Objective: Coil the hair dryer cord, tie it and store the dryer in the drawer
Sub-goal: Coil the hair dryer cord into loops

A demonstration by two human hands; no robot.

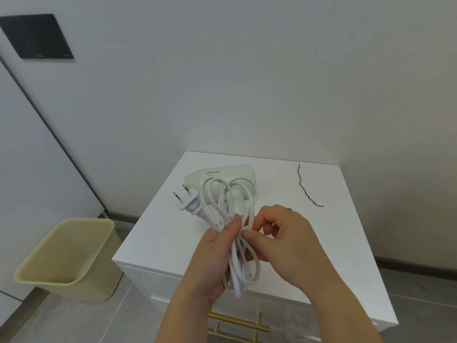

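At centre frame the left hand [217,258] grips the coiled cord [232,233]; the right hand [284,241] pinches a loop. Coiling looks done; next, probably fetching the tie [306,189] at right.

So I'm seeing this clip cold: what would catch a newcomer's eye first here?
The left hand grips a looped bundle of white cord over the white cabinet; the right hand pinches one strand. Behind lies a pale green hair dryer, a black twist tie to its right.
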